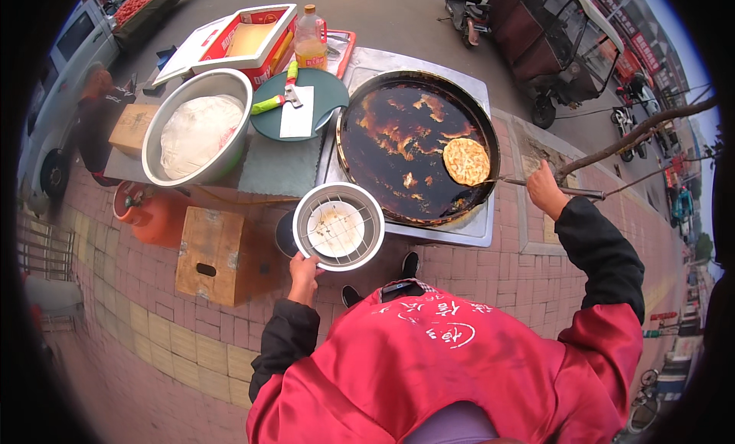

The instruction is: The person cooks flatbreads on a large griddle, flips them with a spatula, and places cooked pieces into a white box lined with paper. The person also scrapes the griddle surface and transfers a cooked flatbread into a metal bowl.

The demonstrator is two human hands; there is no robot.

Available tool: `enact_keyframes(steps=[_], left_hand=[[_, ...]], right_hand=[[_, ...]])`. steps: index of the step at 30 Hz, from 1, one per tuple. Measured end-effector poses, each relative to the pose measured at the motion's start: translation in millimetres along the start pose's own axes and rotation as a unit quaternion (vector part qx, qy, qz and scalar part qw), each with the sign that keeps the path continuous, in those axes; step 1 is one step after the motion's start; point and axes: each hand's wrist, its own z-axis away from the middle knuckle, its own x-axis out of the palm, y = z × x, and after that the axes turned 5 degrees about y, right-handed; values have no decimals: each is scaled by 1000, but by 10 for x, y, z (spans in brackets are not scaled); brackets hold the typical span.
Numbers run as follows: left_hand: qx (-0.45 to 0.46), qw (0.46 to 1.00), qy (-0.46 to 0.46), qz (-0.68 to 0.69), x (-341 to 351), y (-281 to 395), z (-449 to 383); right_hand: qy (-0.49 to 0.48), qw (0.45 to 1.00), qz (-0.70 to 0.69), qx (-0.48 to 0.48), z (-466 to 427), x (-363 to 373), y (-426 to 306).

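My left hand [304, 277] grips the near rim of a round metal basin [376, 228], with a wire rack [339, 214] across its top. The basin is held at the near left side of a large round griddle [390, 183], whose dark surface looks oily. In my right hand [545, 187] is a long thin metal tool [512, 181]. Its far end meets the lower edge of a browned flatbread [466, 161] at the griddle's right side. Whether the tip lies under the bread cannot be made out.
Left of the griddle are a green round board [267, 99] bearing a green-handled scraper [291, 94], an oil bottle [310, 33] and a bowl of covered dough [198, 134]. Below stand an orange gas cylinder [152, 214] and a wooden box [209, 254]. A branch [637, 131] slants beyond my right hand.
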Motion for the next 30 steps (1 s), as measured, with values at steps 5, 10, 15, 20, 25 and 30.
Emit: enact_keyframes(steps=[5,10,15,20,25,30], left_hand=[[6,1000,7,2,12,55,12],[2,999,27,22,94,105,87],[2,999,30,24,106,162,108],[-4,999,44,10,99,138,100],[-3,999,51,8,118,125,109],[-4,998,67,16,136,140,217]], right_hand=[[13,998,63,-3,-581,245,249],[159,980,-6,116,-1336,214,56],[24,883,-443,157,-1227,150,-256],[-112,378,-899,190,-1178,177,-477],[-184,131,-962,153,-1497,202,-534],[-162,71,-972,156,-2111,92,-555]])
